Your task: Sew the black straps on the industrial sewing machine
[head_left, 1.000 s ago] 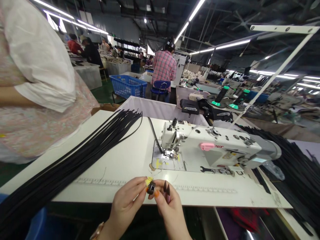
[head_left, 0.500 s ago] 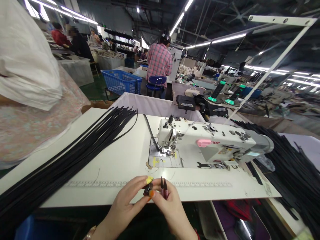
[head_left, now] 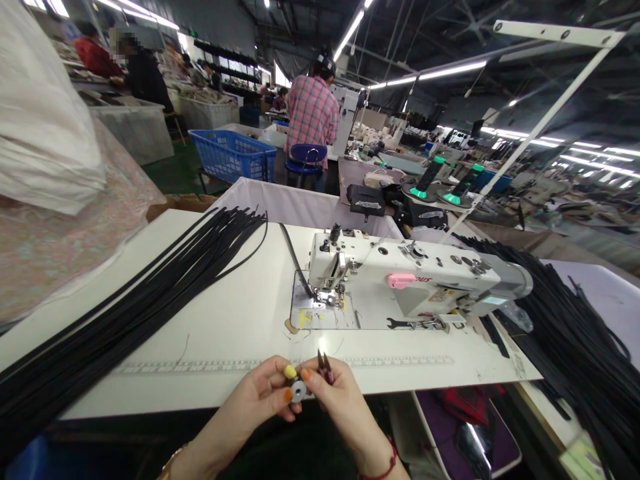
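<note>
A small round metal bobbin part [head_left: 298,391] is pinched by my left hand [head_left: 261,398], its flat face with a centre hole turned toward me. Something yellow covers one fingertip of that hand. My right hand [head_left: 336,395] touches the same part with thumb and finger while its palm holds small dark-tipped thread snips [head_left: 325,363], points upward. Both hands are at the front edge of the white table [head_left: 210,347]. Beyond them stands a white sewing machine [head_left: 410,270], with a black strap [head_left: 296,257] running to its needle area.
Long black strips [head_left: 165,300] lie on the left, more [head_left: 565,313] on the right. A ruler strip [head_left: 400,361] runs along the front; a wrench [head_left: 415,325] lies by the machine. Behind are a blue basket [head_left: 233,155] and a person in a plaid shirt [head_left: 313,113].
The round part now faces me with its flat side, where it was dark and tilted before. My hands have shifted slightly left in view, and the whole view has moved a little.
</note>
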The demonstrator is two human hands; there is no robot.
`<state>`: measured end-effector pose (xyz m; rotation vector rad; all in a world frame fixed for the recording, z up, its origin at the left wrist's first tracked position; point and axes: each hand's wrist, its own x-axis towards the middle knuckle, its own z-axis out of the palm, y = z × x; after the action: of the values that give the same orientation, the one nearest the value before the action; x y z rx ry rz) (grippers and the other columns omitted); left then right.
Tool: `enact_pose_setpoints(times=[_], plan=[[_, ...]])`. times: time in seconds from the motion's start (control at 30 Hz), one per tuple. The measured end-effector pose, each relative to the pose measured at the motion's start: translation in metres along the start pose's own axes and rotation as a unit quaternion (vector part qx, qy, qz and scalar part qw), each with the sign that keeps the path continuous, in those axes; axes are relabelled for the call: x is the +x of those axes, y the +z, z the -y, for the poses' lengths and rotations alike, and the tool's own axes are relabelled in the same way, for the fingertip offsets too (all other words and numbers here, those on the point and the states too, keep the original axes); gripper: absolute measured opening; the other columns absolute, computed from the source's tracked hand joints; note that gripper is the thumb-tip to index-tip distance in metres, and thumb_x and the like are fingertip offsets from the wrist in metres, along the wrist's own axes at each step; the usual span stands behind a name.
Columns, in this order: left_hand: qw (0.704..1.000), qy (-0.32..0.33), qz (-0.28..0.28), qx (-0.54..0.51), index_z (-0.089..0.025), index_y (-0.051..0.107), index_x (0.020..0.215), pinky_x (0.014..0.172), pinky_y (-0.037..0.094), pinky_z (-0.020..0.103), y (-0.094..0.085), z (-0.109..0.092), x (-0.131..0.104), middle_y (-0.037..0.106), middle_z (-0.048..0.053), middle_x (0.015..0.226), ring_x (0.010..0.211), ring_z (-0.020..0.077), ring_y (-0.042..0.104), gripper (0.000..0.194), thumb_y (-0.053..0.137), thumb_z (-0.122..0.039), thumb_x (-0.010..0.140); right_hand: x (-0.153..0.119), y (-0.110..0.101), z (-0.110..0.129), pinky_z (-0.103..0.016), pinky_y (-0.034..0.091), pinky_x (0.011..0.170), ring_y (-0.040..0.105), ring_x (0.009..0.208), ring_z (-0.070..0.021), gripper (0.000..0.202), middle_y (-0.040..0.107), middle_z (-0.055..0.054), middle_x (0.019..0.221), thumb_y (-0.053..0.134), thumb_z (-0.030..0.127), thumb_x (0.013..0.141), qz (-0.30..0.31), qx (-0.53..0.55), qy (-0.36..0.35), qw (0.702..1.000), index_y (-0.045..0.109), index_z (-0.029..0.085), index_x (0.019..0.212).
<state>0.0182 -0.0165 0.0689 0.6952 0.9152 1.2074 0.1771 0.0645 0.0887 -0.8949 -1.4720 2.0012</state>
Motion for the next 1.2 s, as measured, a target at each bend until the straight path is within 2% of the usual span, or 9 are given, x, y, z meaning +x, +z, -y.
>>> enact_pose_setpoints(times=[0.13, 0.27, 0.47, 0.57, 0.67, 0.8, 0.93, 1.07, 1.2], plan=[[0.999, -0.002, -0.034, -0.008, -0.019, 0.059, 0.099, 0.067, 0.049, 0.025, 0.000, 0.006, -0.001, 0.065, 0.003, 0.087, 0.079, 0.0152, 0.062, 0.026, 0.070, -0.038, 0.085, 0.003, 0.001, -0.008, -0.024, 0.038, 0.062, 0.047, 0.063, -0.0100, 0.030, 0.054, 0.003, 0.064, 0.071, 0.043, 0.081, -0.066, -0.021, -0.031, 0.997, 0.064, 0.015, 0.076], [0.998, 0.027, -0.050, 0.014, -0.020, 0.058, 0.109, 0.062, 0.048, 0.024, 0.000, 0.014, 0.002, 0.061, 0.002, 0.090, 0.076, 0.0139, 0.058, 0.032, 0.070, -0.036, 0.084, 0.000, 0.003, -0.007, -0.025, 0.035, 0.061, 0.045, 0.064, -0.0104, 0.030, 0.052, 0.003, 0.066, 0.062, 0.043, 0.088, -0.062, -0.098, -0.058, 0.992, 0.058, 0.016, 0.075], [0.997, 0.039, -0.047, 0.057, -0.020, 0.059, 0.099, 0.058, 0.042, 0.021, 0.004, 0.019, 0.006, 0.054, -0.002, 0.079, 0.065, 0.0097, 0.048, 0.023, 0.069, -0.035, 0.085, -0.001, 0.000, -0.020, -0.023, 0.036, 0.064, 0.042, 0.069, -0.0103, 0.027, 0.047, 0.004, 0.070, 0.058, 0.038, 0.091, -0.135, -0.115, -0.098, 0.979, 0.051, 0.018, 0.074], [0.998, 0.036, -0.019, 0.038, -0.019, 0.058, 0.097, 0.057, 0.040, 0.020, 0.003, 0.017, 0.005, 0.055, -0.001, 0.084, 0.064, 0.0078, 0.046, 0.022, 0.069, -0.034, 0.085, 0.001, -0.007, -0.026, -0.018, 0.028, 0.049, 0.032, 0.055, -0.0059, 0.025, 0.041, 0.007, 0.066, 0.062, 0.040, 0.089, -0.171, 0.029, -0.079, 0.982, 0.052, 0.018, 0.080], [1.000, 0.018, 0.014, 0.003, -0.020, 0.057, 0.097, 0.056, 0.039, 0.019, -0.003, 0.013, 0.003, 0.055, 0.000, 0.087, 0.063, 0.0069, 0.045, 0.021, 0.069, -0.033, 0.085, -0.005, -0.013, -0.016, -0.016, 0.008, 0.039, 0.011, 0.046, -0.0007, 0.024, 0.045, 0.007, 0.071, 0.065, 0.038, 0.087, -0.126, 0.240, -0.026, 0.962, 0.053, 0.017, 0.083], [0.996, -0.014, 0.070, -0.061, -0.020, 0.057, 0.097, 0.051, 0.033, 0.018, -0.018, 0.007, -0.001, 0.055, 0.000, 0.086, 0.056, 0.0042, 0.040, 0.024, 0.071, -0.032, 0.083, -0.029, -0.028, 0.008, -0.012, 0.009, 0.037, 0.011, 0.043, 0.0006, 0.022, 0.041, 0.009, 0.066, 0.069, 0.029, 0.084, -0.088, 0.354, -0.033, 0.931, 0.050, 0.019, 0.079], [0.990, -0.034, 0.130, -0.047, -0.019, 0.057, 0.094, 0.048, 0.030, 0.017, -0.038, 0.000, -0.004, 0.055, 0.001, 0.087, 0.056, 0.0043, 0.039, 0.026, 0.073, -0.034, 0.081, -0.057, -0.081, 0.017, -0.012, 0.011, 0.036, 0.014, 0.042, -0.0001, 0.025, 0.034, 0.011, 0.061, 0.071, 0.024, 0.081, -0.207, 0.318, -0.110, 0.919, 0.047, 0.019, 0.076], [0.986, -0.054, 0.153, 0.026, -0.018, 0.058, 0.094, 0.049, 0.032, 0.017, -0.056, -0.004, 0.000, 0.054, 0.001, 0.085, 0.060, 0.0060, 0.041, 0.028, 0.074, -0.036, 0.081, -0.096, -0.167, 0.012, -0.013, 0.013, 0.030, 0.022, 0.036, 0.0000, 0.029, 0.035, 0.011, 0.056, 0.072, 0.019, 0.078, -0.362, 0.286, -0.162, 0.872, 0.045, 0.019, 0.069], [0.979, -0.071, 0.180, 0.070, -0.018, 0.058, 0.095, 0.048, 0.032, 0.016, -0.069, -0.005, 0.008, 0.053, 0.001, 0.084, 0.061, 0.0071, 0.041, 0.032, 0.074, -0.041, 0.079, -0.163, -0.252, 0.004, -0.013, 0.017, 0.024, 0.030, 0.032, 0.0000, 0.028, 0.034, 0.010, 0.051, 0.066, 0.011, 0.075, -0.490, 0.233, -0.209, 0.814, 0.043, 0.021, 0.063]])
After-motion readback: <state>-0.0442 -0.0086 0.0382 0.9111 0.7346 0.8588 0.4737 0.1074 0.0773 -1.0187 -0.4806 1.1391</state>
